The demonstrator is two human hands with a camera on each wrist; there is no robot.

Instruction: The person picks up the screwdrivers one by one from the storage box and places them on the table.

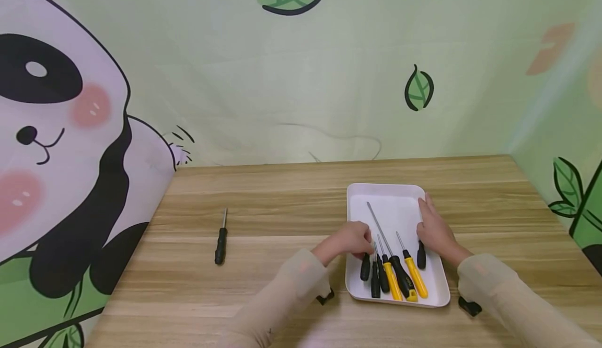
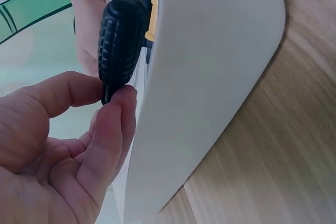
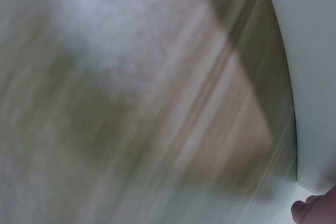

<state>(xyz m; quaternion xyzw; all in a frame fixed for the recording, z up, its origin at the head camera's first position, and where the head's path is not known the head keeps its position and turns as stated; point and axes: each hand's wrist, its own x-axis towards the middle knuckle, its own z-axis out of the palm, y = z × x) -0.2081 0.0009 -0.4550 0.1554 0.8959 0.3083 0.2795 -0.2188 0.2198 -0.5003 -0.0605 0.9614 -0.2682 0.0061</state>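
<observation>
My left hand (image 1: 350, 239) pinches a small black-handled screwdriver (image 2: 122, 40) just below its ribbed handle, at the left side of a white tray (image 1: 396, 194). In the head view, that screwdriver's handle hangs over the tray's lower left. On the opposite side, my right hand (image 1: 436, 229) grips the tray's right rim. Just below it, inside the tray, is another black handle (image 1: 421, 255), its upper part hidden by the hand. Between the hands lie several screwdrivers, among them a yellow-handled one (image 1: 416, 275) and a longer black one with a yellow end (image 1: 402, 277), handles toward me.
A single black-handled screwdriver (image 1: 220, 246) lies on the wooden table (image 1: 277, 201) to the left, its shaft pointing away. Behind the table hangs a pale green backdrop (image 1: 211, 76) with a printed panda and leaves.
</observation>
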